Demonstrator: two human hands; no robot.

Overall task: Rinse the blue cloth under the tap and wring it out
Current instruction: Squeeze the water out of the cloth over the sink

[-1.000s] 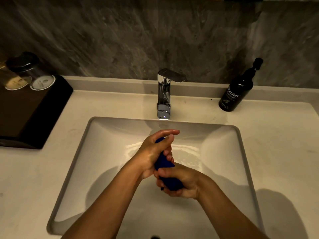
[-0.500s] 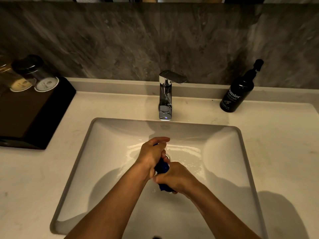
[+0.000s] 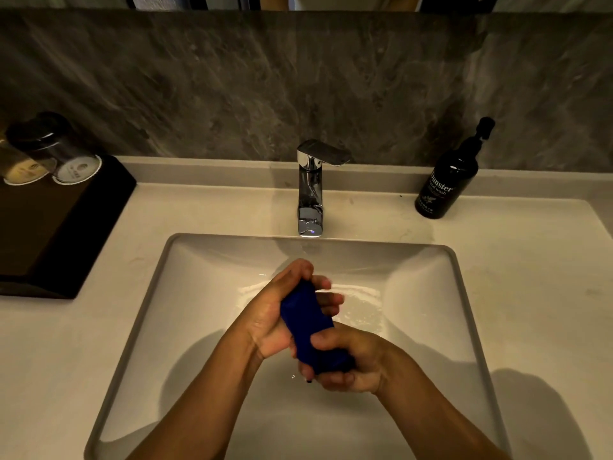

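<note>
Fingers (image 3: 326,298) of the left hand (image 3: 278,313) curl around the upper end of the rolled blue cloth (image 3: 306,322), with the fingertips showing past its far side and slightly blurred. Gripping the lower end, the right hand (image 3: 348,360) is clenched, its thumb laid across the top of the roll and its fingers wrapped beneath. So held, the cloth runs as a tight, dark blue bundle slanting from the upper left down to the lower right, above the middle of the white rectangular basin (image 3: 431,293) and clear of its floor. A drop or two hangs in the air just under the right hand. Wet sheen lies on the basin floor behind the hands. Set at the back rim, the chrome single-lever tap (image 3: 311,190) points its spout over the basin, well apart from the cloth; whether water runs from it I cannot tell. Off to the right on the pale stone counter (image 3: 530,277) stands a black pump bottle of hand wash (image 3: 447,180). At the left sits a black tray (image 3: 49,227) carrying two upturned glasses with paper caps (image 3: 53,157). Both forearms reach in from the bottom edge.
</note>
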